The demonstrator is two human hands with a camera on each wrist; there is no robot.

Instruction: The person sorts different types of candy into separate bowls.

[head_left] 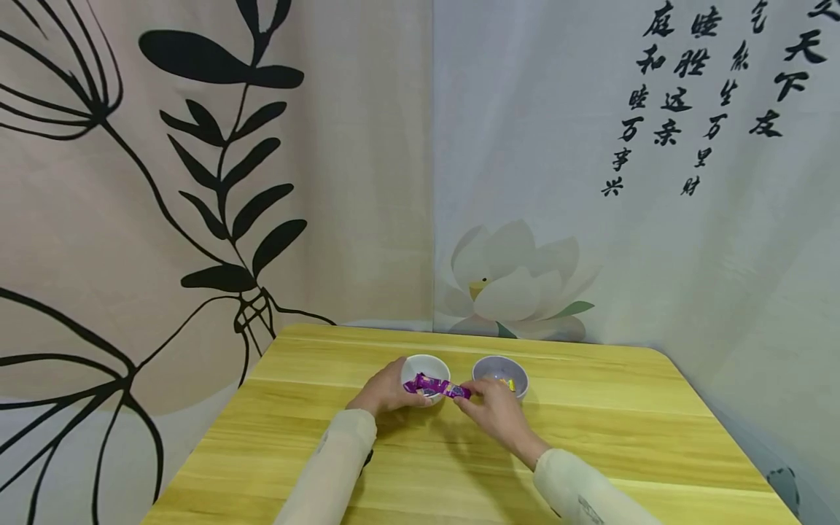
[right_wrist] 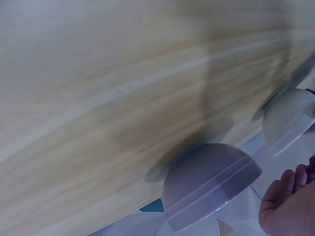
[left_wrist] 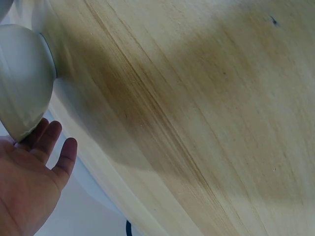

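Note:
My left hand (head_left: pixel 389 388) holds the left side of a white bowl (head_left: pixel 426 361), its fingers against the outer wall in the left wrist view. Between thumb and fingers my right hand (head_left: pixel 496 412) pinches the end of a purple-wrapped candy (head_left: pixel 442 386), which spans the white bowl's right rim. More purple wrapping shows at that bowl's left inside. Just behind the right hand stands a greyish-purple bowl (head_left: pixel 500 362) with a small yellow piece (head_left: pixel 509 383) inside; the hand hides part of its front. In the right wrist view, the right hand's fingers are curled in.
Both bowls stand side by side toward the far edge of a wooden table (head_left: pixel 590 437). Behind the table hangs a pale curtain (head_left: pixel 367 182) printed with black plants, a lotus and writing.

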